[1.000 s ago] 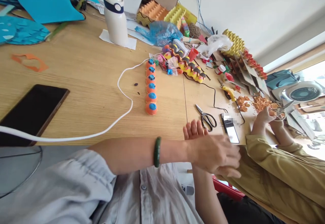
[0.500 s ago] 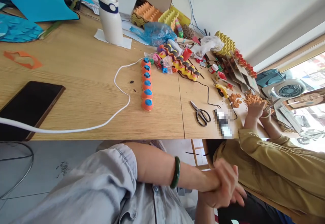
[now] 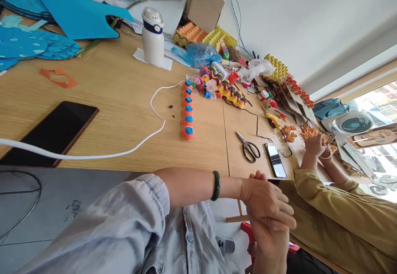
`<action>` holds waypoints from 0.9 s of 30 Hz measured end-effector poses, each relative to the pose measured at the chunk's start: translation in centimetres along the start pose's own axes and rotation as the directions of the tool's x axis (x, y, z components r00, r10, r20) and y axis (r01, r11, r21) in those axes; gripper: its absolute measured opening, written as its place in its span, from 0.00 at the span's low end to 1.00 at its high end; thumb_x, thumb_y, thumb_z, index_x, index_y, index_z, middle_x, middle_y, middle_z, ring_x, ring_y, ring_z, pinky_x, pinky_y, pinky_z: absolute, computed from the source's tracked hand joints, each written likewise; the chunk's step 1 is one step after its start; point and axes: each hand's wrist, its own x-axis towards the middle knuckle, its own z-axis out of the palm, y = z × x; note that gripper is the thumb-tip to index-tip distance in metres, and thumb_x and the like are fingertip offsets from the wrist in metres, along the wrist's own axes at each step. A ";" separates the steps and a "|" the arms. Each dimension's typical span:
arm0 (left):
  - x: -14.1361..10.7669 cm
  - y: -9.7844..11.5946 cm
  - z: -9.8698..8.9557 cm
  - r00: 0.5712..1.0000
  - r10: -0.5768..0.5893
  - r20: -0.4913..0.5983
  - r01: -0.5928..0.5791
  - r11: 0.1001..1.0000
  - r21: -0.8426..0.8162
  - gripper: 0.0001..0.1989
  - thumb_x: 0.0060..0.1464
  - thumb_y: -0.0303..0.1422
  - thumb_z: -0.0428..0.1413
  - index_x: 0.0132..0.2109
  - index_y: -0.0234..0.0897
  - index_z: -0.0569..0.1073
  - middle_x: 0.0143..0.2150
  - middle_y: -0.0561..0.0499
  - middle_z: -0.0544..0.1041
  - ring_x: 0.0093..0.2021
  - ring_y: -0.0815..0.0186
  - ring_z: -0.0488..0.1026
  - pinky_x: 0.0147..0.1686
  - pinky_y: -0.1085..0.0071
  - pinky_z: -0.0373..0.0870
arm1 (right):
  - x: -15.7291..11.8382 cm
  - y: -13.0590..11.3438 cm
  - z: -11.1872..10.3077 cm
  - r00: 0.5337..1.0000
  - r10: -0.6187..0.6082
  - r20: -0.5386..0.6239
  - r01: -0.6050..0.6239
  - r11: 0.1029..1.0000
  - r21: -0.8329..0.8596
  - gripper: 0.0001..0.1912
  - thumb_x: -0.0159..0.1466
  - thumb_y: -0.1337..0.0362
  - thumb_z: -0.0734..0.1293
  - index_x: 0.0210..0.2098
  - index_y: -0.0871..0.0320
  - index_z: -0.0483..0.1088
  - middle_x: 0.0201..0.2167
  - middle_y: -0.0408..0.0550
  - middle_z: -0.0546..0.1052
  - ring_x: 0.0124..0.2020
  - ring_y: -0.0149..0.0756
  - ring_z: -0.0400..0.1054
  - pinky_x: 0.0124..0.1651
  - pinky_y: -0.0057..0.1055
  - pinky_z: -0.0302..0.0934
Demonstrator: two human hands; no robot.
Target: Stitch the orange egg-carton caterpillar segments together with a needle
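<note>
1. Presently, from where I stand, the person's two hands are together by the near edge of the counter (image 3: pixel 130 100), the left hand (image 3: pixel 266 198) lying over the right hand (image 3: pixel 268 235).
2. The left fingers (image 3: pixel 287 217) are half bent and a little apart across the right hand; whether they grip it, I cannot tell. The right fingers (image 3: pixel 259 175) are mostly covered, so how far they open I cannot say.
3. I see no object in either hand. Nearby on the counter lie the black-handled scissors (image 3: pixel 245 143) and a lit phone (image 3: pixel 276 163).
4. The orange-and-blue bumpy strip (image 3: pixel 187 109) lies farther left, apart from the hands.
5. In my judgement, the present step is only hand against hand, perhaps a rub; to take up anything, they must first separate.
</note>
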 end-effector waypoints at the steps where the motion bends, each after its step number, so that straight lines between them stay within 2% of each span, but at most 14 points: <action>1: 0.1 -1.9 0.0 0.998 0.061 0.030 -0.060 0.998 -0.030 0.11 0.68 0.39 0.54 0.45 0.53 0.83 0.37 0.54 0.83 0.40 0.65 0.82 0.39 0.69 0.83 | 0.0 -1.4 0.3 0.995 0.095 0.021 -0.097 0.988 0.122 0.20 0.66 0.44 0.64 0.46 0.45 0.82 0.48 0.55 0.83 0.49 0.52 0.80 0.49 0.59 0.78; 2: 0.2 -3.9 -0.2 0.992 0.114 0.058 -0.111 0.992 -0.061 0.10 0.67 0.37 0.55 0.46 0.51 0.82 0.36 0.53 0.83 0.40 0.65 0.81 0.39 0.71 0.81 | 0.2 -2.7 0.4 0.988 0.154 0.028 -0.157 0.958 0.242 0.21 0.66 0.45 0.63 0.47 0.47 0.82 0.51 0.56 0.83 0.53 0.52 0.79 0.53 0.58 0.77; 3: 0.3 -6.0 -0.6 0.988 0.134 0.078 -0.128 0.989 -0.080 0.12 0.68 0.35 0.54 0.51 0.47 0.81 0.36 0.50 0.83 0.40 0.64 0.81 0.39 0.70 0.80 | 0.6 -3.9 0.4 0.991 0.131 -0.002 -0.123 0.932 0.341 0.24 0.68 0.44 0.61 0.51 0.47 0.81 0.57 0.54 0.81 0.57 0.51 0.77 0.57 0.57 0.75; 4: 0.4 -7.9 -1.3 0.993 0.095 0.067 -0.090 0.993 -0.075 0.15 0.70 0.34 0.51 0.55 0.37 0.80 0.36 0.45 0.82 0.39 0.60 0.80 0.39 0.67 0.79 | 1.3 -4.9 0.4 0.992 0.034 -0.122 0.018 0.916 0.401 0.23 0.69 0.45 0.60 0.54 0.44 0.79 0.63 0.49 0.77 0.59 0.47 0.76 0.58 0.55 0.74; 5: 0.5 -9.8 -2.1 0.999 0.034 0.033 -0.032 0.998 -0.058 0.21 0.70 0.29 0.47 0.64 0.30 0.73 0.40 0.40 0.82 0.42 0.57 0.80 0.41 0.62 0.78 | 2.3 -5.5 0.4 0.962 -0.080 -0.261 0.178 0.908 0.379 0.20 0.69 0.51 0.61 0.55 0.42 0.78 0.67 0.43 0.74 0.59 0.43 0.76 0.58 0.49 0.74; 7: 0.5 -13.2 -4.0 0.984 -0.058 -0.168 0.047 0.996 -0.073 0.30 0.66 0.26 0.48 0.73 0.29 0.60 0.51 0.38 0.81 0.52 0.55 0.76 0.56 0.56 0.73 | 5.1 -5.4 1.0 0.855 -0.239 -0.461 0.379 0.894 0.238 0.12 0.62 0.62 0.68 0.43 0.49 0.82 0.55 0.48 0.81 0.46 0.40 0.79 0.49 0.43 0.76; 8: 0.4 -14.9 -5.0 0.951 -0.081 -0.299 0.056 0.994 -0.091 0.34 0.63 0.26 0.50 0.75 0.29 0.56 0.56 0.38 0.79 0.56 0.54 0.74 0.63 0.54 0.68 | 6.7 -4.9 1.8 0.862 -0.240 -0.447 0.368 0.902 0.225 0.08 0.59 0.63 0.69 0.36 0.52 0.81 0.44 0.49 0.82 0.39 0.39 0.78 0.44 0.41 0.76; 10: 0.1 -18.4 -7.0 0.838 -0.186 -0.513 0.134 0.982 -0.137 0.36 0.63 0.29 0.50 0.76 0.31 0.51 0.61 0.37 0.75 0.61 0.53 0.70 0.67 0.51 0.63 | 9.9 -3.3 4.7 0.981 -0.090 -0.174 0.138 0.948 0.288 0.08 0.56 0.61 0.70 0.34 0.55 0.79 0.36 0.48 0.81 0.33 0.37 0.76 0.38 0.41 0.76; 13: -1.2 -24.3 -10.0 0.620 -0.344 -0.705 0.287 0.936 -0.204 0.36 0.63 0.32 0.49 0.75 0.34 0.49 0.66 0.34 0.71 0.65 0.51 0.68 0.69 0.50 0.61 | 13.4 -1.3 11.6 0.994 0.070 0.080 -0.090 0.954 0.285 0.10 0.53 0.60 0.72 0.33 0.59 0.78 0.34 0.48 0.81 0.29 0.33 0.72 0.36 0.39 0.77; 15: -2.7 -28.5 -12.1 0.502 -0.404 -0.765 0.364 0.901 -0.237 0.38 0.61 0.36 0.54 0.74 0.36 0.49 0.67 0.33 0.69 0.68 0.48 0.66 0.72 0.50 0.55 | 14.6 -0.7 16.5 0.972 0.043 0.232 -0.100 0.965 0.241 0.12 0.54 0.60 0.72 0.35 0.59 0.79 0.36 0.48 0.81 0.30 0.32 0.72 0.36 0.38 0.77; 17: -4.8 -32.8 -14.0 0.395 -0.455 -0.798 0.423 0.861 -0.282 0.40 0.60 0.41 0.59 0.73 0.38 0.50 0.71 0.33 0.66 0.72 0.46 0.61 0.75 0.50 0.49 | 15.3 -0.2 20.5 0.957 -0.066 0.282 0.006 0.978 0.208 0.11 0.57 0.59 0.68 0.35 0.59 0.77 0.37 0.48 0.80 0.29 0.31 0.70 0.34 0.37 0.75; 20: -8.2 -39.1 -16.6 0.267 -0.491 -0.829 0.500 0.806 -0.316 0.49 0.55 0.52 0.64 0.74 0.38 0.52 0.73 0.34 0.65 0.75 0.44 0.59 0.76 0.49 0.49 | 16.4 0.6 23.9 0.946 -0.141 0.292 0.080 0.974 0.210 0.11 0.60 0.60 0.65 0.36 0.57 0.77 0.37 0.46 0.79 0.31 0.30 0.70 0.36 0.33 0.72; 24: -11.6 -47.0 -19.6 0.254 -0.511 -0.821 0.573 0.763 -0.298 0.68 0.43 0.69 0.63 0.77 0.33 0.44 0.76 0.36 0.60 0.78 0.46 0.48 0.75 0.48 0.43 | 17.7 2.2 24.8 0.939 -0.136 0.317 0.076 0.978 0.194 0.08 0.60 0.62 0.66 0.33 0.57 0.77 0.27 0.41 0.76 0.26 0.30 0.67 0.32 0.30 0.64; 27: -12.6 -51.4 -21.7 0.297 -0.620 -0.726 0.622 0.703 -0.345 0.74 0.38 0.71 0.62 0.75 0.26 0.42 0.79 0.36 0.51 0.80 0.44 0.39 0.74 0.45 0.33 | 18.4 3.0 24.7 0.949 -0.083 0.303 0.015 0.976 0.218 0.09 0.61 0.60 0.65 0.34 0.57 0.75 0.25 0.39 0.74 0.21 0.28 0.64 0.27 0.29 0.60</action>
